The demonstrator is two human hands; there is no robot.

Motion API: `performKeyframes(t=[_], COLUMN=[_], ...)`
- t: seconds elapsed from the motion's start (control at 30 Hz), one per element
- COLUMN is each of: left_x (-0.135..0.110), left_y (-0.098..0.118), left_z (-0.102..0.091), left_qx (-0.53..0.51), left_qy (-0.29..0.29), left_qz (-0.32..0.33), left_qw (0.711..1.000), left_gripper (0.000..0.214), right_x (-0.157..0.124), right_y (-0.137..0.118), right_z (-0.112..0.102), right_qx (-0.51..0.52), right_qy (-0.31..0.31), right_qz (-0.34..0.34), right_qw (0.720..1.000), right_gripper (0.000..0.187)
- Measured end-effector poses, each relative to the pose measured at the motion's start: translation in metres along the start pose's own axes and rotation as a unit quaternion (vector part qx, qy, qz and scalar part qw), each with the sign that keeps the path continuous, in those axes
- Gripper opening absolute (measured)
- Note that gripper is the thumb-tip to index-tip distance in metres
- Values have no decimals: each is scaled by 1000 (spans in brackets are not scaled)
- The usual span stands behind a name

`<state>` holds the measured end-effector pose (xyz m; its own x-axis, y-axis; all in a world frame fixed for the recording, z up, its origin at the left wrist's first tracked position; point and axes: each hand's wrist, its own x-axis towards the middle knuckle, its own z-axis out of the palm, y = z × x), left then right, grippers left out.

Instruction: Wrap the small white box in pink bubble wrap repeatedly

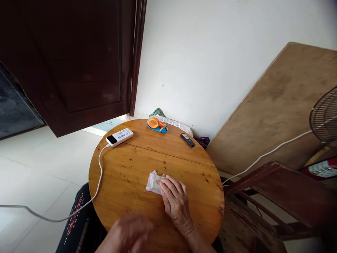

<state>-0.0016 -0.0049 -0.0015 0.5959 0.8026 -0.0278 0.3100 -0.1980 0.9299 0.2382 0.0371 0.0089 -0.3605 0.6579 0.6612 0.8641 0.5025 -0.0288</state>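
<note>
A small packet in thin, crumpled, whitish plastic lies on the round wooden table. My right hand is closed over the packet's right end, fingers bent down onto it, hiding that part. Through the wrap something pale with a small reddish patch shows, but I cannot make out what it is. My left hand is apart from the packet, low over the table's near edge and smeared by motion. Its fingers are too blurred to read, and no held thing shows in it.
Toward the back stand an orange and blue tape dispenser and a dark phone-like device. A white power bank sits back left, its cable running over the table's left edge. A wooden chair and fan are at right.
</note>
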Motion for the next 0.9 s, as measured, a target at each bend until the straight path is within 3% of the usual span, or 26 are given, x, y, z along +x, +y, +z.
performKeyframes(t=[0.13,0.23,0.6,0.9], left_x=[85,112,106,106], left_y=[10,8,-10,-8], left_z=[-13,-11,2,2], left_qx=[25,5,70,71], left_qy=[140,149,188,189], left_qz=[40,64,160,161], left_qw=[989,987,967,966], left_gripper=[40,38,22,23], right_x=[1,2,0,4], right_y=[0,-1,1,8], right_z=[-2,-3,-4,-20], right_qx=[-4,5,50,67], right_qy=[2,15,38,-31], right_qz=[-5,2,23,34], right_qw=[1000,1000,998,997], right_gripper=[32,29,21,25])
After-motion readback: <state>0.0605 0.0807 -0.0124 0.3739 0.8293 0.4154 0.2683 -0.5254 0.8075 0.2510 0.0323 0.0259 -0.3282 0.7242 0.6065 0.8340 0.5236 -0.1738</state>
